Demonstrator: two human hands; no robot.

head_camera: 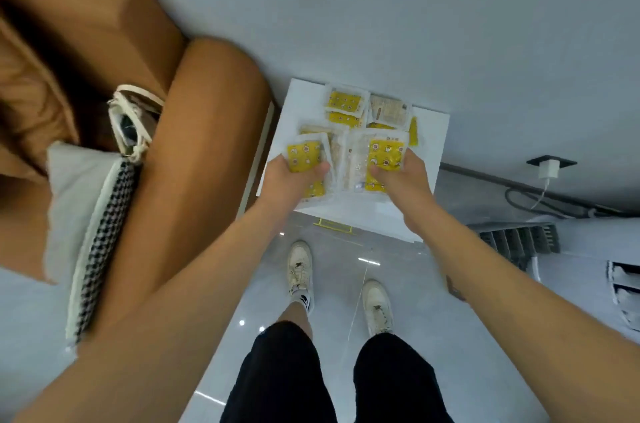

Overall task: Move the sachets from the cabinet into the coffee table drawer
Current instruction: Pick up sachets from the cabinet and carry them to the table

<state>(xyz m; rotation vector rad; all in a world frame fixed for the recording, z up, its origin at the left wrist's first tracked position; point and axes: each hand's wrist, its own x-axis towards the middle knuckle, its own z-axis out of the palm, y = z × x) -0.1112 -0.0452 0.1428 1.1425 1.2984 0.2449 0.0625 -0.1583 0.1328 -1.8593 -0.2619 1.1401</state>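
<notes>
Several yellow and beige sachets lie in clear wrappers on the white cabinet top [431, 131]. My left hand [291, 180] grips a yellow sachet [304, 155] at the pile's near left. On the near right, my right hand [403, 176] grips another yellow sachet [386, 154], thumb on top. More sachets [344, 102] lie loose toward the wall at the back of the top. The coffee table drawer is not in view.
A brown sofa [194, 145] with a grey cushion [76, 200] and a bag stands close on the left of the cabinet. A wall charger [549, 169] and cable sit to the right. My feet in white shoes stand on grey tiles in front of the cabinet.
</notes>
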